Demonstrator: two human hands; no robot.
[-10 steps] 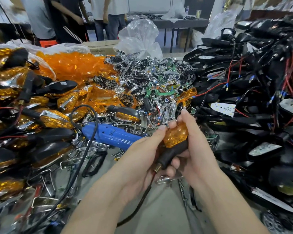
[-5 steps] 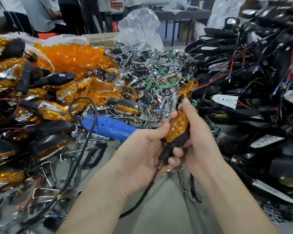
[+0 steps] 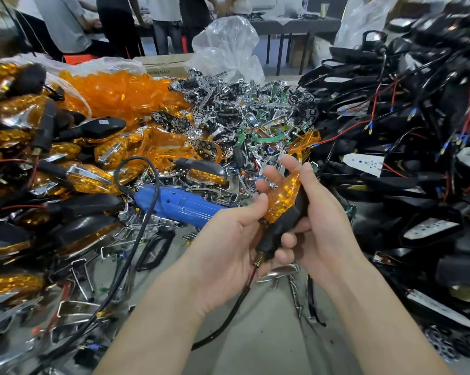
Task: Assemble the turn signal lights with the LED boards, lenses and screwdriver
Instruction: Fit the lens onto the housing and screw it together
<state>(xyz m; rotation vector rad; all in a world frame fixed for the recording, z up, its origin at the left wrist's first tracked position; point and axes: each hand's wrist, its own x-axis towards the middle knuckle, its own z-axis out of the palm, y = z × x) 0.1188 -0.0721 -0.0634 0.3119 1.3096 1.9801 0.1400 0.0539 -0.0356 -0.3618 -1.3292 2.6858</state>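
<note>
A turn signal light point(image 3: 282, 200) with an amber lens, black stem and trailing wire is held between both hands at the middle of the view. My left hand point(image 3: 228, 247) grips its lower lens edge with the thumb on top. My right hand point(image 3: 313, 217) wraps the black housing from the right, its thumb lying along the lens tip. A blue electric screwdriver point(image 3: 174, 203) lies on the table just left of the hands, its black cord looping toward me.
Finished amber lights point(image 3: 33, 158) pile up at the left, loose amber lenses point(image 3: 120, 96) at the back, chrome reflectors and LED boards point(image 3: 242, 117) in the middle. Black housings with wires point(image 3: 404, 158) heap at the right. People stand at tables behind.
Both hands have lifted the light a little and turned it more upright. The left thumb has slid down toward the lens base, and the right thumb now lies along the tip.
</note>
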